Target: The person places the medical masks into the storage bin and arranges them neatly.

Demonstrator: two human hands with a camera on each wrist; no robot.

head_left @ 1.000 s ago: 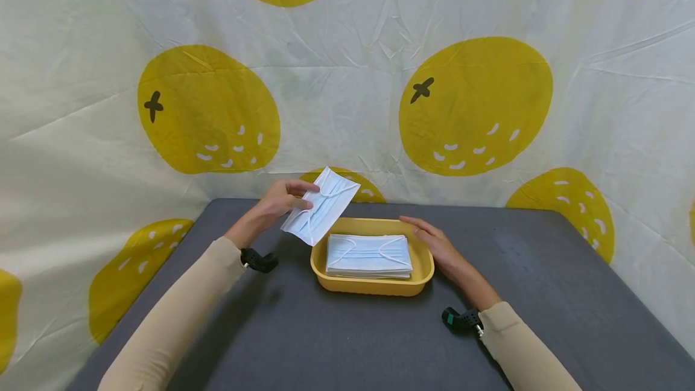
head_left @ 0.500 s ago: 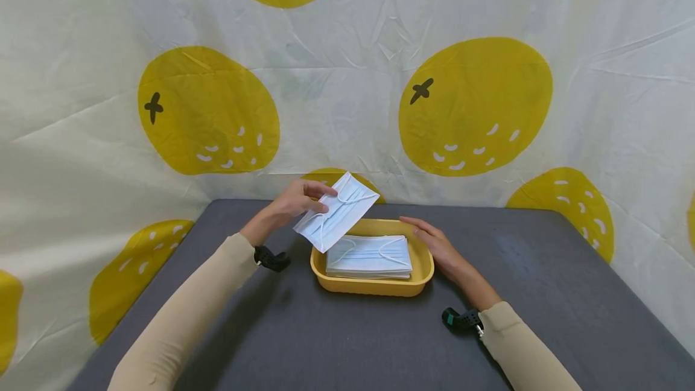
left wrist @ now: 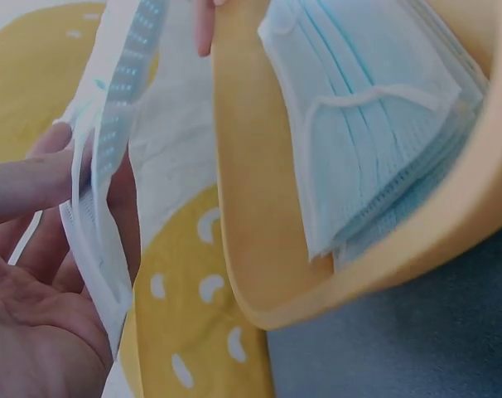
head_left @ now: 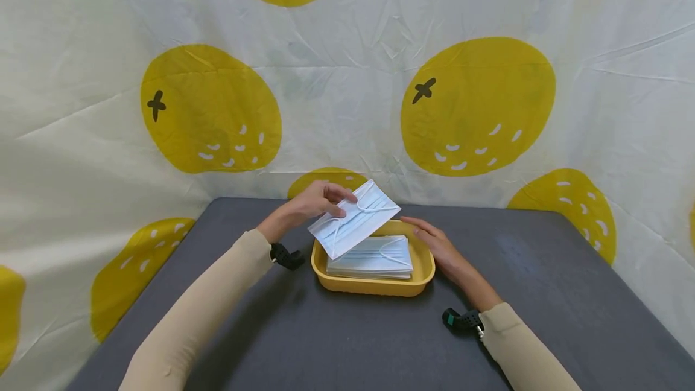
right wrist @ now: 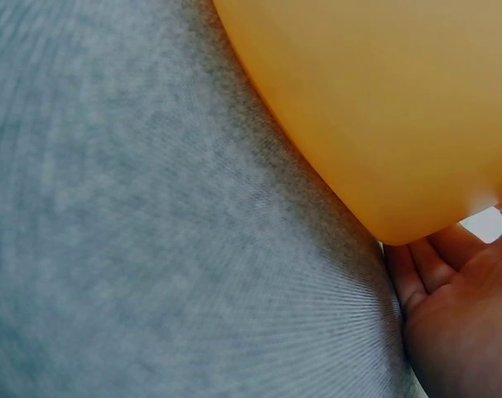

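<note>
A pale blue pleated face mask with white ear loops is pinched between the thumb and fingers of my left hand, tilted above the left back part of a yellow tray. In the left wrist view the same mask appears nearly edge-on, beside the tray. Inside the tray lies a stack of similar masks, partly covered by the held one. My right hand rests against the tray's right end, its fingers fairly straight along the rim. The right wrist view shows those fingers touching the outer wall.
The tray stands on a dark grey table. Behind and to the sides hangs a white curtain printed with yellow fruit shapes. Black bands are worn on both wrists.
My left hand has carried the held mask rightward and slightly down, so that it now overlaps more of the tray and stack. My right hand and the tray have stayed put.
</note>
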